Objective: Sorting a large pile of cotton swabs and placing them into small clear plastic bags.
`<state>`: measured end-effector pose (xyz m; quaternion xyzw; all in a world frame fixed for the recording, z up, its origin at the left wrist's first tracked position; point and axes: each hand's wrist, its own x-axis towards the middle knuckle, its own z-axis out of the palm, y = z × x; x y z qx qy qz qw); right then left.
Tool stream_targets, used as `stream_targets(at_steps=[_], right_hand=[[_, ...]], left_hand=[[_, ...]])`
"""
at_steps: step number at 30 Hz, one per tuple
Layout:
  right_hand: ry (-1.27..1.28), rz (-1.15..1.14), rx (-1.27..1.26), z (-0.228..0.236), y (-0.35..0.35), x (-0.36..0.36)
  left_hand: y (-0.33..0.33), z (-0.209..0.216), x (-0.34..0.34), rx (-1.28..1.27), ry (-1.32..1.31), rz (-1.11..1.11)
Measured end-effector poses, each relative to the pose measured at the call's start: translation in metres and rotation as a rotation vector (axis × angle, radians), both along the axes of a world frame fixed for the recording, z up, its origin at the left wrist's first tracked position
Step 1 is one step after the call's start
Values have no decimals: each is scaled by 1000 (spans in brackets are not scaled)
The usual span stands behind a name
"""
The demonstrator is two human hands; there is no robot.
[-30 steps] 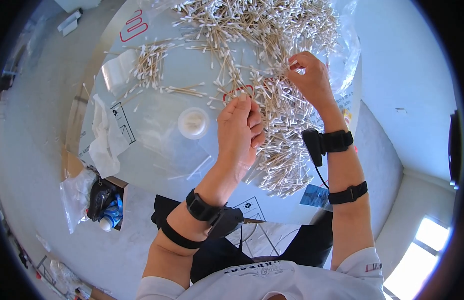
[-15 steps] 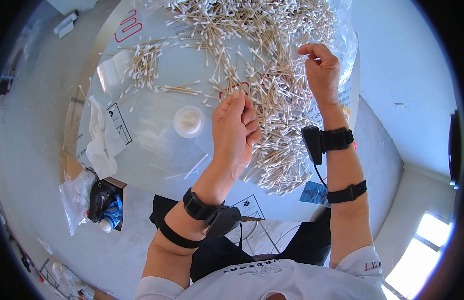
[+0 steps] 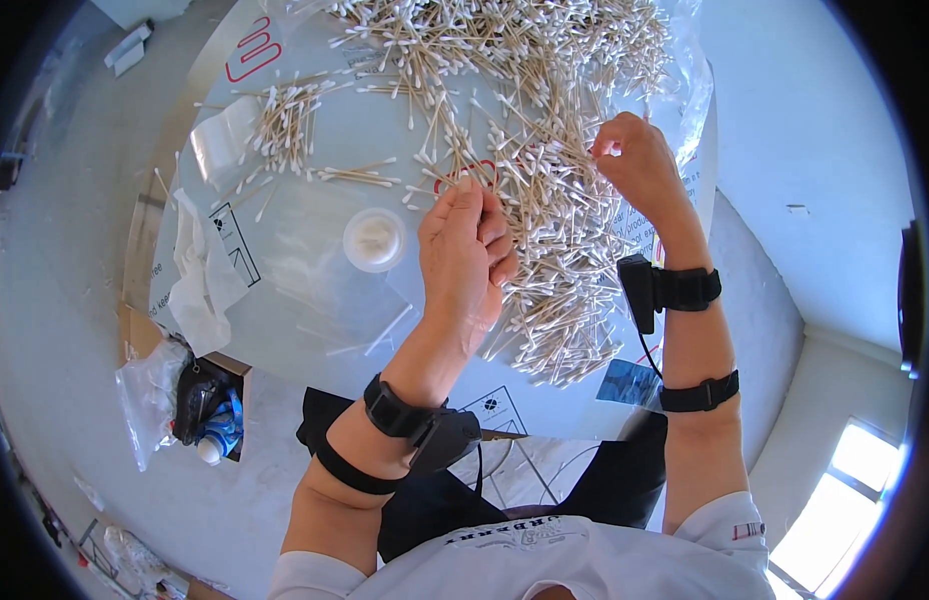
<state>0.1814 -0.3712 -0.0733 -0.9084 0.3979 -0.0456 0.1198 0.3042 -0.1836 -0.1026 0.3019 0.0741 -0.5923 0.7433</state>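
Note:
Loose cotton swabs [image 3: 554, 250], with white tips and pale wooden sticks, lie in a wide heap over the table's far and right parts. At the heap's left edge is my left hand [image 3: 462, 245], its fingers curled and the thumb pressed on them; swabs lie right by its thumb tip, but what it grips is hidden. My right hand [image 3: 639, 165] hovers over the heap's right side, thumb and forefinger drawn together; anything between them is too small to make out. A round white tub [image 3: 374, 240] stands left of my left hand, beside clear plastic bags [image 3: 309, 250].
A smaller bunch of swabs [image 3: 289, 125] lies at the left by a folded clear packet [image 3: 224, 140]. White crumpled tissue [image 3: 199, 275] hangs near the table's left edge. Below that edge is an open cardboard box [image 3: 234, 400] with bags and a blue bottle. Clear film [image 3: 692, 90] borders the heap's right.
My right hand has come down and slightly left, its extended forefinger now bent in to the thumb. My left hand has stayed nearly in place.

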Motion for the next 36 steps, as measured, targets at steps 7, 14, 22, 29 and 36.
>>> stream_targets(at_steps=[7, 14, 22, 29, 36], right_hand=[[-286, 368, -93, -7, 10, 27], [-161, 490, -157, -19, 10, 36], [-335, 491, -87, -8, 18, 38], [-323, 541, 11, -14, 35, 44], [-158, 509, -17, -17, 27, 33]], left_hand=[[-2, 0, -1, 10, -3, 104], [0, 1, 0, -14, -74, 182], [3, 6, -3, -19, -77, 253], [4, 9, -6, 7, -71, 260], [10, 9, 0, -9, -77, 263]])
